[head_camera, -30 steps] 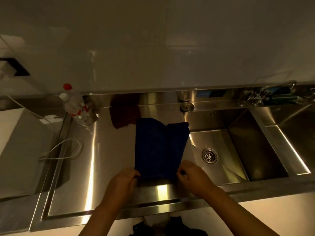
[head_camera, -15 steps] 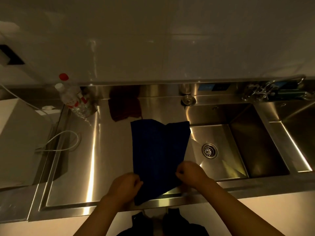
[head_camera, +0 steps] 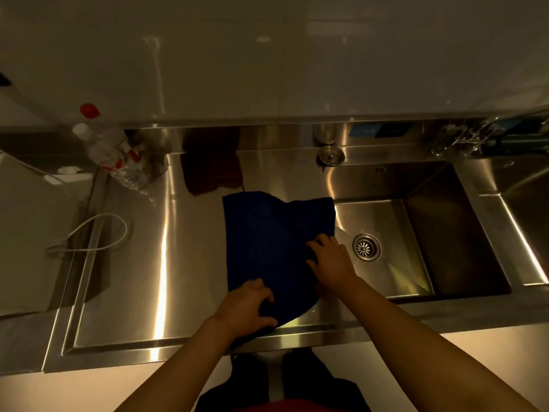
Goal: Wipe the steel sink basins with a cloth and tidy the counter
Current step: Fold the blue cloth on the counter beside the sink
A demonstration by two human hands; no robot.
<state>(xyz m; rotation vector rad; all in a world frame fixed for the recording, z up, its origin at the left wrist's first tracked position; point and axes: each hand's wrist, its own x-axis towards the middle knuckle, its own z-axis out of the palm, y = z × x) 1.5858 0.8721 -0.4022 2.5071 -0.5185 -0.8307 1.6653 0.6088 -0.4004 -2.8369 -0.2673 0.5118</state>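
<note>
Cloth point(head_camera: 267, 242) betw. red rag point(head_camera: 211, 171) & sink basin point(head_camera: 421, 221).

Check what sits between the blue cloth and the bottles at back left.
Head view: dark red cloth sits at the back between blue cloth and bottles; otherwise bare steel.
</note>
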